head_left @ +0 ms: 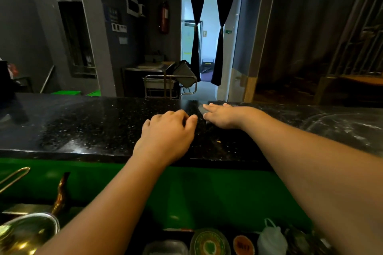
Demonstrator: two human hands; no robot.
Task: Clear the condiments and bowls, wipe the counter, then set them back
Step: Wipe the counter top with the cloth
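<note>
My right hand [221,115] presses flat on a dark cloth [201,108] at the tabletop's [83,122] far edge. My left hand [165,132] rests beside it, loosely curled, holding nothing. Condiment jars [209,243] sit below the tabletop.

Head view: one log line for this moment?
step: wipe counter | right hand: flat on dark cloth, far edge | left hand: resting on counter, fingers loosely curled, holding nothing | condiments: below, near side
</note>
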